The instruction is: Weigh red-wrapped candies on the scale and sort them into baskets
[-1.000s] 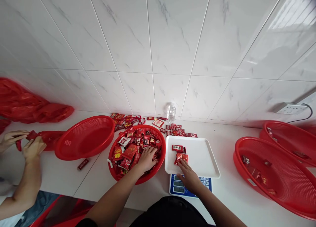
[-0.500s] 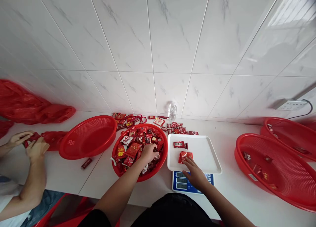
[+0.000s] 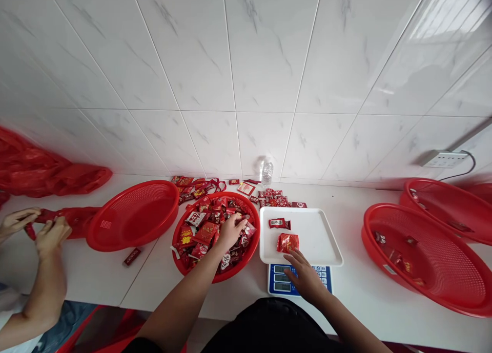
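Observation:
My left hand (image 3: 229,233) is in a round red plastic basket (image 3: 179,265) heaped with red-wrapped sweets and snacks (image 3: 205,232). Its fingers are curled together above the heap, beside a pinkish packet (image 3: 249,229); whatever is between the fingertips is hidden. On my right, a white tray (image 3: 319,235) sits on a blue digital scale (image 3: 282,279). A crinkled red packet (image 3: 287,242) and a smaller dark red packet (image 3: 279,223) lie on it. Over the tray's front edge hovers my right hand (image 3: 306,278), fingers spread, its tips close to the crinkled packet.
Loose sweets (image 3: 192,186) and a clear bottle (image 3: 266,172) stand along the tiled wall. A red basket (image 3: 132,217) is at left, near another person's hands (image 3: 52,232) holding red material. Two red baskets (image 3: 423,261) with few packets are at right. One dark red bar (image 3: 131,257) lies on the table.
My left hand has risen slightly in the basket, and the pinkish packet now shows beside its fingers. My right hand has drawn back slightly from the crinkled packet. The view shifted a little.

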### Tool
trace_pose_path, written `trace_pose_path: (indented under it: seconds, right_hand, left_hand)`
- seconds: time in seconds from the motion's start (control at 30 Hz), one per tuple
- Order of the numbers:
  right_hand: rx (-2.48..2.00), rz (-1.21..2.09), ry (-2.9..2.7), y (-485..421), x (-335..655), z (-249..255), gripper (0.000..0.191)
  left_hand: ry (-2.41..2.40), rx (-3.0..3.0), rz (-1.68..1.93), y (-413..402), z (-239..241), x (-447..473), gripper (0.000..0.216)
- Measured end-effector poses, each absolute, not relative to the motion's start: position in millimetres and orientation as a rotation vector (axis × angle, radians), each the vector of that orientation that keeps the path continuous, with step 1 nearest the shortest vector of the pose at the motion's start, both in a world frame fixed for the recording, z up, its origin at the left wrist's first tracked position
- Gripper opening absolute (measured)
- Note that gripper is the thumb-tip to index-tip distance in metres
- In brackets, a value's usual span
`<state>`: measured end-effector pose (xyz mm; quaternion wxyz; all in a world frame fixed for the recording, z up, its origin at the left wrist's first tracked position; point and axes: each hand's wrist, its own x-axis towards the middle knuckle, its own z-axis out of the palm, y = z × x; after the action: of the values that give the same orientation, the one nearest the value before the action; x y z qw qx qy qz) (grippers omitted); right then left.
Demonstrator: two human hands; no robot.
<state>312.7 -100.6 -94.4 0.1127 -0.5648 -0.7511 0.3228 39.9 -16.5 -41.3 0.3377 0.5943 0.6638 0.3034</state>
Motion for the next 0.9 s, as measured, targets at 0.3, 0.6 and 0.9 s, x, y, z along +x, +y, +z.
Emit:
trace_pose_path:
  seconds: [0.3,0.6,0.9]
  right_hand:
    - [-1.749,0.877,-2.301,-88,311,-94,0.052]
    - [-1.740,0.896,-2.442,-59,306,-96,0.069]
    - [-1.643,0.927,-2.238,-75,307,-94,0.054]
  left_hand:
    - [1.435,1.842,0.574,-9,-74,104,0.035]
    - [1.569,2.036,0.726,-11,-74,91,0.035]
    - [2.003,2.063,-0.044,-37,-86,19,0.072]
